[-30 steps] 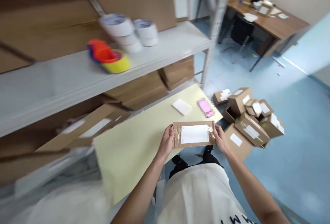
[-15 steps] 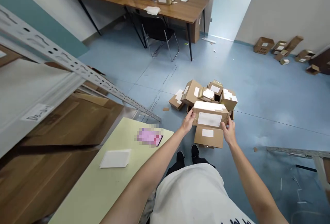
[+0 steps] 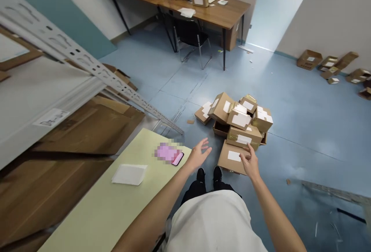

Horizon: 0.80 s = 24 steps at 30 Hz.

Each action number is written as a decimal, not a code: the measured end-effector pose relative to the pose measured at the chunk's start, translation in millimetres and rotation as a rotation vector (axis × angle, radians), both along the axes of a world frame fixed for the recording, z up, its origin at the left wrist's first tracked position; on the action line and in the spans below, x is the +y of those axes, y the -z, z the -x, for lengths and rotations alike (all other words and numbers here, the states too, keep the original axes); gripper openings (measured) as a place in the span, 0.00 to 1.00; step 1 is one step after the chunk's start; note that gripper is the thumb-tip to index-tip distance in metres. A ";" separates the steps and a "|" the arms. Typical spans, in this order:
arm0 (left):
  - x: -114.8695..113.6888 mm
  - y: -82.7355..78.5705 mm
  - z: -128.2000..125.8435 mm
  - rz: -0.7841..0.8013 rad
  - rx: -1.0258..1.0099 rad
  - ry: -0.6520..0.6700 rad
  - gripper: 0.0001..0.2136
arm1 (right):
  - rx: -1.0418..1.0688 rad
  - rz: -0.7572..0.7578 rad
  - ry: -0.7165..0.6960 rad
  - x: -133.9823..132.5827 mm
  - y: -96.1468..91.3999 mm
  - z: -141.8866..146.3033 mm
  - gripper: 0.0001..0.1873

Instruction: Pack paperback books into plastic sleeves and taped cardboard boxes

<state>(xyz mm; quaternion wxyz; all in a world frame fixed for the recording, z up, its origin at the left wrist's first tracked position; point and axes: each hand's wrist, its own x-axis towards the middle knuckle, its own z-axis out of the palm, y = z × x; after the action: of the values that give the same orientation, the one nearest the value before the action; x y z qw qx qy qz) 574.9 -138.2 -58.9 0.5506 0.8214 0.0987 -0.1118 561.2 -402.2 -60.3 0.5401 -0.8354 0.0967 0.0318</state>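
My left hand [image 3: 199,154] is open and holds nothing, its fingers spread over the floor between the pale table and the carton pile. On the other side, my right hand [image 3: 250,162] is open too, thumb and fingers apart. It overlaps the edge of a flat cardboard box [image 3: 226,153] with a white label; whether it touches is unclear. Just behind lies a long taped box [image 3: 252,133], with a smaller labelled box [image 3: 238,118] above it. More cartons lean around them, including a tilted box [image 3: 220,107] and a box with white paper strips [image 3: 262,120].
At left stands a pale yellow-green table [image 3: 95,209] with a phone [image 3: 168,153] and white paper sheets [image 3: 129,174]. Metal shelving [image 3: 95,70] holding large cartons rises beside it. A wooden desk [image 3: 214,14] and black chair [image 3: 189,33] stand at the back. Several boxes [image 3: 309,59] line the right wall.
Both hands have let go of the labelled cardboard box they held and drawn back apart from it. The box now rests on the pile. The view has shifted slightly left.
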 end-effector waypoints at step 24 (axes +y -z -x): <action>8.7 -71.3 504.3 -0.217 0.008 -1.299 0.20 | -0.058 0.034 -1.849 280.7 -26.6 234.3 0.22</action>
<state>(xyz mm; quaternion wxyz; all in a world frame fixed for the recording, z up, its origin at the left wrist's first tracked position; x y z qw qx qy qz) 70.7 -129.5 12.4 0.4200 0.6451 0.5870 0.2507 326.9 -121.5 -33.7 0.2898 -0.5885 -0.6218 0.4278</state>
